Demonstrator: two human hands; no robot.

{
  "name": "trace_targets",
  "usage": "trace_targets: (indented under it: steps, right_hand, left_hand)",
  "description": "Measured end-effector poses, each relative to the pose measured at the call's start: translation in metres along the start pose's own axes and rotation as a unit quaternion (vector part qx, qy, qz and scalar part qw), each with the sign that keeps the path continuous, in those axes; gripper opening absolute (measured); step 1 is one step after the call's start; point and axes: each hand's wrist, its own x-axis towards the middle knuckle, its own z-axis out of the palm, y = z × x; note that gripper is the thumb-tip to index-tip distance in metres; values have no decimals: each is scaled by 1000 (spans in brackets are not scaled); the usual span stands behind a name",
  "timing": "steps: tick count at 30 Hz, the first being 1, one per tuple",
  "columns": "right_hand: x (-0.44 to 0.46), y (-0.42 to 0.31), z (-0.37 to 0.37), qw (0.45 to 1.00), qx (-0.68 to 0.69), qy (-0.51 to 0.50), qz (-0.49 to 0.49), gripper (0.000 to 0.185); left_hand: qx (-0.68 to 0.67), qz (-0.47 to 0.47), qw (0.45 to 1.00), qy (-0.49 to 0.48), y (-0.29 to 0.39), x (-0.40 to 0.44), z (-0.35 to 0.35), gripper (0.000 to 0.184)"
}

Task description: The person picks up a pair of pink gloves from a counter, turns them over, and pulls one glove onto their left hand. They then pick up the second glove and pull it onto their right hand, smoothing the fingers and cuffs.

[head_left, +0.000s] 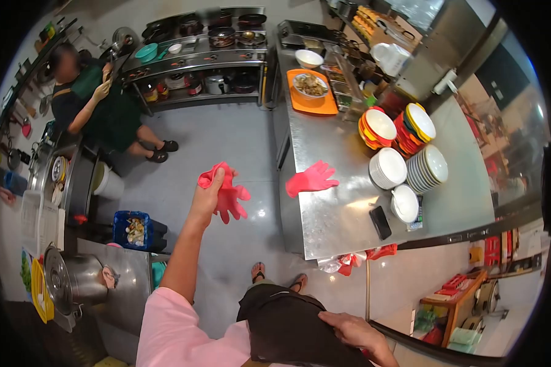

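Note:
My left hand [209, 194] is raised over the floor, its fingers closed on a pink rubber glove [231, 199]. The glove's empty fingers dangle to the right and downward. A second pink rubber glove [313, 178] lies flat near the left edge of the steel counter [333, 223]. Low in the view, my right hand [352, 330] touches the side of the black apron [281, 333] at my waist. One finger stretches along the cloth, and the others are partly hidden.
Stacked bowls [387, 168], a phone [380, 222] and an orange tray [311, 92] with a bowl of food stand on the counter. A co-worker [98, 104] stands at the far left, near the stove [196, 58]. A blue waste bin [131, 230] and a steel pot [82, 278] are on the left.

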Motion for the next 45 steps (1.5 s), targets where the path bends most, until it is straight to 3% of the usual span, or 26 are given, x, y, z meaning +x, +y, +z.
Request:
trace_targets:
  steps: [2, 5, 8, 11, 12, 16, 19, 23, 26, 29, 32, 37, 41, 45]
  right_hand:
    - [-17, 3, 12, 1000, 1, 8, 11, 64]
    - [-39, 32, 46, 998, 17, 66, -16, 64]
    - [-54, 69, 87, 994, 36, 93, 36, 64]
    - [-77, 100, 120, 987, -16, 142, 74, 59]
    - [-87, 109, 128, 985, 11, 156, 73, 57]
    - [-130, 144, 156, 972, 86, 208, 67, 48]
    - [-152, 167, 163, 963, 108, 242, 39, 41]
    - [-169, 185, 183, 943, 153, 286, -69, 29]
    - [-176, 193, 193, 928, 180, 311, -96, 26]
    - [-198, 185, 172, 920, 224, 319, -41, 23]
    - [-217, 171, 149, 849, 370, 372, -60, 19]
    - [-195, 177, 146, 673, 560, 469, -113, 25]
    - [-205, 172, 146, 638, 569, 517, -39, 29]
    - [-197, 188, 184, 677, 500, 538, 51, 29]
  left_hand:
    - [50, -3, 999, -8, 8, -4, 11, 48]
    - [131, 82, 987, 45, -6, -3, 27, 46]
    - [138, 132, 981, 20, -1, -19, 49, 42]
    - [158, 103, 981, -34, 53, -80, 95, 41]
    - [147, 184, 972, -11, 53, -91, 112, 40]
    - [254, 178, 951, 12, -2, -75, 138, 37]
    - [279, 175, 944, -2, 5, -116, 185, 37]
    - [264, 183, 947, -24, 6, -172, 253, 33]
    - [237, 159, 956, -75, 5, -214, 299, 31]
    - [243, 163, 947, -132, -9, -258, 340, 32]
    - [234, 172, 938, -189, -32, -307, 381, 33]
    - [347, 250, 872, -239, -117, -362, 414, 25]
    - [325, 280, 845, -318, -163, -416, 423, 20]
    - [376, 241, 812, -377, -177, -444, 406, 25]
